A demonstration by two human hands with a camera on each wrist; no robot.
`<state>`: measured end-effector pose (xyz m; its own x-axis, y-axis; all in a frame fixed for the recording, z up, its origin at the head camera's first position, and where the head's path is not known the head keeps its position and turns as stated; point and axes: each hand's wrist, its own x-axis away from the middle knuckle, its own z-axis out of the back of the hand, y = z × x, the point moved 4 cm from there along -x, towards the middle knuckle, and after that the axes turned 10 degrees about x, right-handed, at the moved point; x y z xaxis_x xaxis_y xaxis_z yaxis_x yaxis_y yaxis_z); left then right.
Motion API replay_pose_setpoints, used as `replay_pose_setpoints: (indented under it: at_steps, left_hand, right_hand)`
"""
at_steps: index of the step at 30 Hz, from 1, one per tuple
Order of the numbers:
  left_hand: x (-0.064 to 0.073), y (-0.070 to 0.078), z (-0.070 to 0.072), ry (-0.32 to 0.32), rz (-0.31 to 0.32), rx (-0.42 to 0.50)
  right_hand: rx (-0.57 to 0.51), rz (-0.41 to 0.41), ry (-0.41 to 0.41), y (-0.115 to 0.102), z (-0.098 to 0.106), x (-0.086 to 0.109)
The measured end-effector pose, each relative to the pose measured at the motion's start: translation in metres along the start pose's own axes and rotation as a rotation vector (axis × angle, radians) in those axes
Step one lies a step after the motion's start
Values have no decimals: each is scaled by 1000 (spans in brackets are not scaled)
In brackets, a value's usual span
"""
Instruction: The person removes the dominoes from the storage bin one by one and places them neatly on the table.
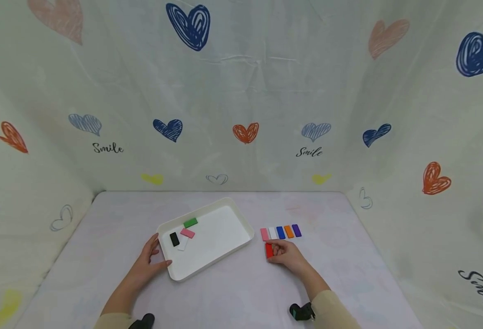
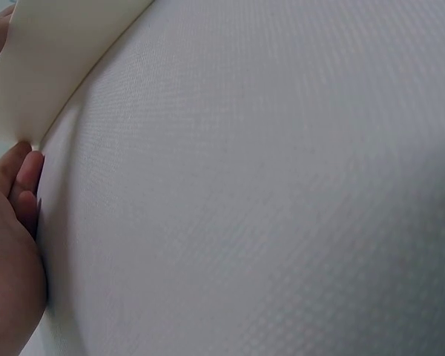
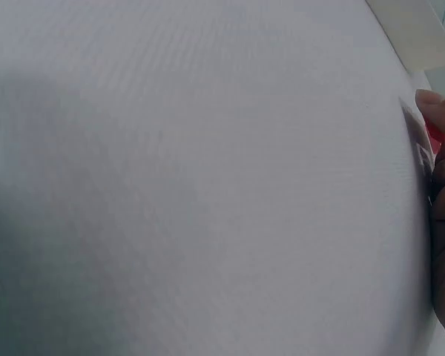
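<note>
My left hand point(image 1: 146, 264) grips the left end of a white tray point(image 1: 210, 265), thumb at the near side and fingers at the far side. In the tray's left part lie a green block point(image 1: 190, 223), a pink block point(image 1: 187, 233), a black block point(image 1: 174, 239) and a white block point(image 1: 182, 243). To the right of the tray, my right hand point(image 1: 288, 257) pinches a red block point(image 1: 269, 250) between thumb and fingers, low over the table. In the right wrist view, only a bit of the red block point(image 3: 433, 135) shows past the thumb.
Just beyond my right hand, a row holds a pink block point(image 1: 264, 234), a white block point(image 1: 272, 233), a blue block point(image 1: 280, 232), an orange block point(image 1: 288, 231) and a purple block point(image 1: 296, 230). A heart-printed curtain point(image 1: 274, 100) surrounds the pale table point(image 1: 225, 304).
</note>
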<state>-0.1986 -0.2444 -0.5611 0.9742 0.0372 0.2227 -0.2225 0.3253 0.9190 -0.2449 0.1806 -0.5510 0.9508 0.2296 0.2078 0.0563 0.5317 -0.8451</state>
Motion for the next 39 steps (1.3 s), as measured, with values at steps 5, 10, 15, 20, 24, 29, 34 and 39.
replay_pose_setpoints:
  at_steps: [5, 10, 15, 20, 24, 29, 34, 39]
  left_hand:
    - [-1, -1, 1, 3, 0, 8]
    - [0, 1, 3, -4, 0, 9]
    - [0, 3, 4, -4, -1, 28]
    - [1, 3, 4, 0, 8, 28]
    - [1, 4, 4, 4, 14, 31]
    - [0, 3, 3, 2, 10, 18]
    - [-1, 0, 2, -2, 5, 22]
    - [-1, 0, 1, -7, 2, 29]
  right_hand:
    - [48, -14, -21, 18, -3, -12]
    - [94, -10, -50, 17, -3, -15]
    - [120, 12, -45, 14, -2, -17]
    - [117, 15, -25, 14, -2, -17]
    - [112, -1, -8, 15, -2, -17]
    - [100, -29, 11, 17, -3, -16]
    - [98, -33, 15, 17, -2, -15]
    - [89, -42, 12, 20, -3, -14]
